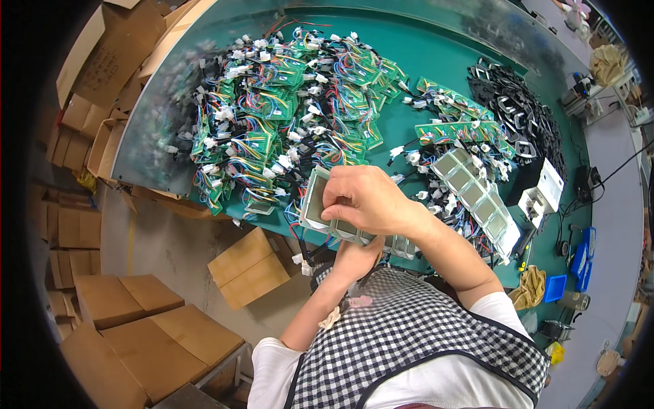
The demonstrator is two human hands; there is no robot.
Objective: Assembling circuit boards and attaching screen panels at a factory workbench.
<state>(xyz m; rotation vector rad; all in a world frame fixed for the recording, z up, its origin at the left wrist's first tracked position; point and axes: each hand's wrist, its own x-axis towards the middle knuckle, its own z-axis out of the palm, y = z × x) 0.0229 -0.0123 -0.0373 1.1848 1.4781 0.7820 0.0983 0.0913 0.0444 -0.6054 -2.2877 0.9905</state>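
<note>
Display panel strip point(315, 204) lying centre frame, being gripped by both hands: right hand point(364, 198) above, left hand point(354, 255) beneath.

Brown cardboard boxes point(157, 327) stacked floor-left.

Green table point(436, 54) with wired circuit boards point(272, 109), black frames point(518, 109), display panels point(477, 191).

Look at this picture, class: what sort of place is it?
Probably an electronics assembly workshop: heaped green circuit boards with coloured wires on a green workbench, a row of small display panels, and cardboard boxes on the floor.
</note>
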